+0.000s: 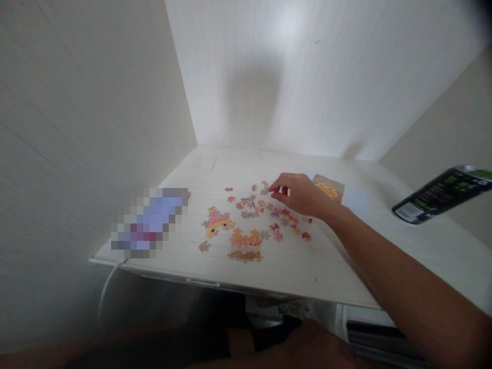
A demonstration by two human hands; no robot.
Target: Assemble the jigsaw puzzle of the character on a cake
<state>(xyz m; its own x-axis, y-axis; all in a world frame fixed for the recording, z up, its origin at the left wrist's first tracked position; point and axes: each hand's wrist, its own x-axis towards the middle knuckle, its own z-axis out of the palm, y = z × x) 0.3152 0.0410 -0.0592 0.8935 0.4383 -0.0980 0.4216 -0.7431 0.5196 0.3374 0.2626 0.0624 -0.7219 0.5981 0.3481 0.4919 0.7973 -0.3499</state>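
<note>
My right hand point(294, 192) reaches over the white desk with thumb and forefinger pinched at a small greenish puzzle piece point(264, 190). Loose puzzle pieces point(284, 215) lie scattered under and in front of this hand. Left of them is a joined cluster with a pink hat and a yellow face point(217, 224). A second joined block, orange and pink point(246, 245), lies closer to the desk's front edge. Partly behind my right wrist is a picture card point(328, 188) showing a yellow figure. Low in the view, a blurred limb, perhaps my left hand point(315, 344), shows no clear fingers.
A pixelated phone-like device point(154, 220) lies at the left, with a white cable point(107, 287) hanging over the edge. A dark can point(442, 195) stands at the right, beyond my forearm. White panels point(246, 77) enclose the desk at the back and sides.
</note>
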